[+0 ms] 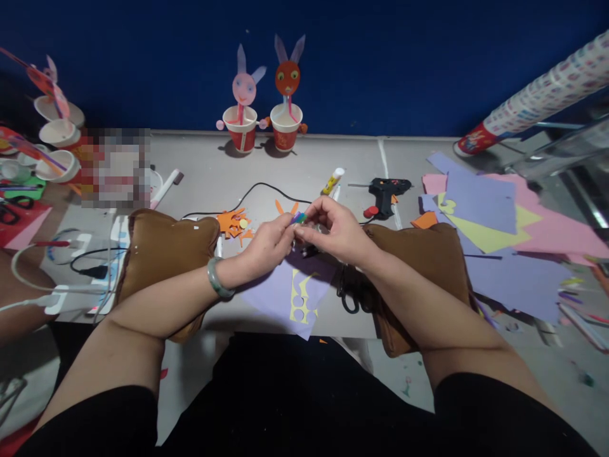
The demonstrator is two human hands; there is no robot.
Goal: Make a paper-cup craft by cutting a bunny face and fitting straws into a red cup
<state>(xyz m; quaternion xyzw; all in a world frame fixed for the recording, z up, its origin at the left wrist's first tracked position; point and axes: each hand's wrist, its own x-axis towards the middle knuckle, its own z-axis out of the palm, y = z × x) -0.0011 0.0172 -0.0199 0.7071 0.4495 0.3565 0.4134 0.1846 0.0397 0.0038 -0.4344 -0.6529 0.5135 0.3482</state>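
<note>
The left hand [266, 247] and the right hand [337, 231] meet over the middle of the table [204, 190], thumbs and fingers closed in a pinch on a small coloured piece [299, 218] with purple and green showing between the fingertips; most of it is hidden, so its full shape cannot be told. A greenish bangle [219, 278] circles the left wrist. The left forearm passes over a brown cushion [166, 254], the right one over a second brown cushion [423, 260]. Under and in front of the hands lies a purple sheet [271, 298], and on it a yellow offcut [299, 310] with round holes. Black-handled scissors [351, 301] lie beside the right cushion. Orange scraps [231, 222] are heaped to the left of the hands, and orange pointed strips [280, 206] show just beyond the fingertips. Farther back are a yellow glue stick [333, 181] and, to its right, a black glue gun [387, 193]. At the back edge, before a blue panel [361, 63], stand two red-and-white paper cups: the left cup [243, 136] bears a pink rabbit head [244, 89], the right cup [287, 136] an orange-red one [288, 78]. Purple, pink and yellow paper [480, 197] overlaps on the right, below a slanting stack of cups [537, 95].
</note>
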